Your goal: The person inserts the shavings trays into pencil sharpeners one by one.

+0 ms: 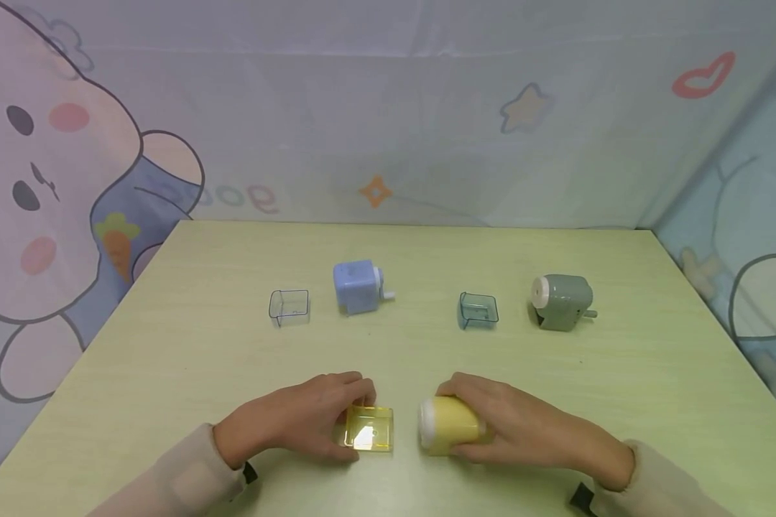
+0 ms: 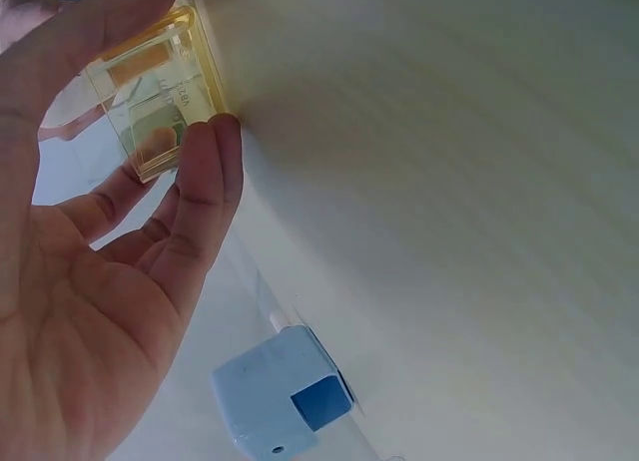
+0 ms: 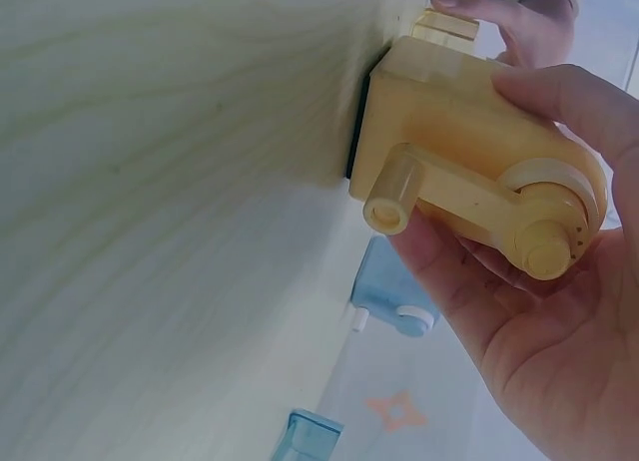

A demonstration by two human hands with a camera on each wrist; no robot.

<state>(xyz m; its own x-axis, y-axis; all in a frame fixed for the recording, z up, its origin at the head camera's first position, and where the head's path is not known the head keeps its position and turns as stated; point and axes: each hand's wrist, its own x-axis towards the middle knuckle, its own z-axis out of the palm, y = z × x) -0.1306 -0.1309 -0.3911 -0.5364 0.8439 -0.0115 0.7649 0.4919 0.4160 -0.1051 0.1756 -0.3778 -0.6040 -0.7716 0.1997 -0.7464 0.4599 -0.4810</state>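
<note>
Near the front of the table, my left hand (image 1: 313, 413) pinches a clear yellow drawer (image 1: 379, 431) between thumb and fingers; the left wrist view shows the see-through drawer (image 2: 165, 97) with the fingertips at its edges. My right hand (image 1: 514, 420) grips a yellow crank pencil sharpener (image 1: 455, 424) from its right side, its white front facing the drawer across a small gap. In the right wrist view the sharpener's crank (image 3: 459, 197) points toward the camera, with thumb and fingers on either side of the body.
Farther back stand a blue pencil sharpener (image 1: 357, 287) with a clear drawer (image 1: 289, 306) to its left, and a grey-green sharpener (image 1: 564, 301) with a teal clear drawer (image 1: 479, 310) to its left. A printed cloth (image 1: 427, 129) hangs behind the table (image 1: 200, 359).
</note>
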